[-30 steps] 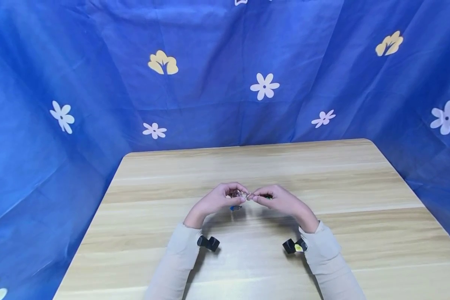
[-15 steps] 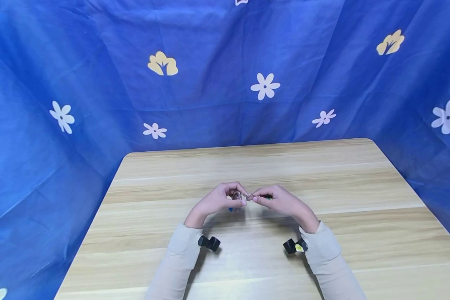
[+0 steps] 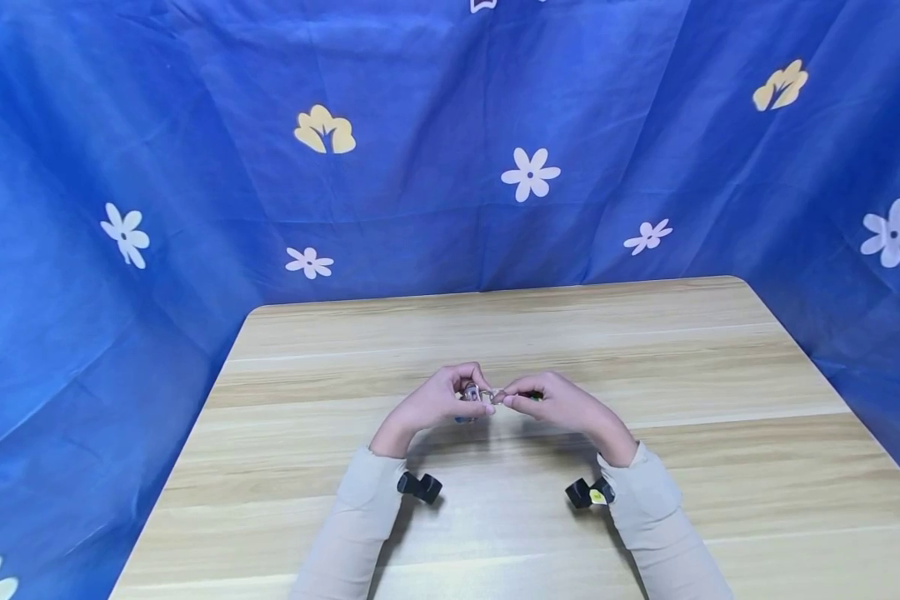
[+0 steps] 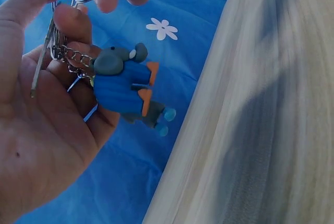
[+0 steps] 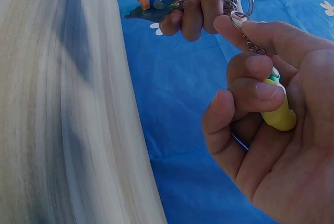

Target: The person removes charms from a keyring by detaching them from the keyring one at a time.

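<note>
Head view: keyrings (image 3: 486,395) held up over the bench (image 3: 495,533)
Left hand (image 4: 52,125) pinches the larger rings, a blue figure charm (image 4: 120,85) hanging beside its fingers; right hand (image 5: 292,98) pinches a small ring (image 5: 233,20) touching them, yellow charm (image 5: 281,115) tucked behind its curled fingers.

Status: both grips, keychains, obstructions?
Left grip holds ring bunch, blue charm hanging. Right grip pinches small ring and encloses yellow charm. Small ring overlaps ring bunch in view; linkage unclear. No obstruction visible.
</note>
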The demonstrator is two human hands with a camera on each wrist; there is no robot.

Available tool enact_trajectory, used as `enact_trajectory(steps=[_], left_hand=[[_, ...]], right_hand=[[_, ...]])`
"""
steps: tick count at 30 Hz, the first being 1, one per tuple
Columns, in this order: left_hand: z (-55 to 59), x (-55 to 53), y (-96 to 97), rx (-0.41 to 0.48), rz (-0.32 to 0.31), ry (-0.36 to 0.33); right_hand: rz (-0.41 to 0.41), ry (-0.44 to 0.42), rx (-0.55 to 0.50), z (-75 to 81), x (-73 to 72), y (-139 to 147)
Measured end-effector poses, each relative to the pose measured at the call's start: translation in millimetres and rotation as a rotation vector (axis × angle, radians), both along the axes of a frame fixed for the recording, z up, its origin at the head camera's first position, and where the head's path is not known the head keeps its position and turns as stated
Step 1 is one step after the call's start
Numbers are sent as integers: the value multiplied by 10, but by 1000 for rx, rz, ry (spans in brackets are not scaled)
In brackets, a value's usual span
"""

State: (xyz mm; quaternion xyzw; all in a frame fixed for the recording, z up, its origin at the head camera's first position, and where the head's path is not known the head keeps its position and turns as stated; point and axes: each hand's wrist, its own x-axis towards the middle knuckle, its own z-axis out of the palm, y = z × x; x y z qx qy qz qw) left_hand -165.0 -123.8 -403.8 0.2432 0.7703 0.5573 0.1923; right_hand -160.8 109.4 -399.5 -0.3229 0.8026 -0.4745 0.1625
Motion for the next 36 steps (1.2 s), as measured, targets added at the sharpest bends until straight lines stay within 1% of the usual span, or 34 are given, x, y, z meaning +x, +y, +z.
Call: enact_trajectory(steps=[10, 22, 26, 32, 36], left_hand=[[8, -5, 6, 9, -2, -30], [-7, -26, 38, -1, 40, -35], [-9, -25, 41, -6, 55, -47], [-11, -6, 18, -33, 83, -38], [-2, 4, 28, -41, 79, -26]], right_hand=[[0, 12, 4, -31, -5, 10], [-5, 17, 5, -23, -7, 32], [-9, 14, 8, -21, -7, 38], [5, 33, 17, -7, 0, 20], [12, 39, 11, -4, 9, 20]])
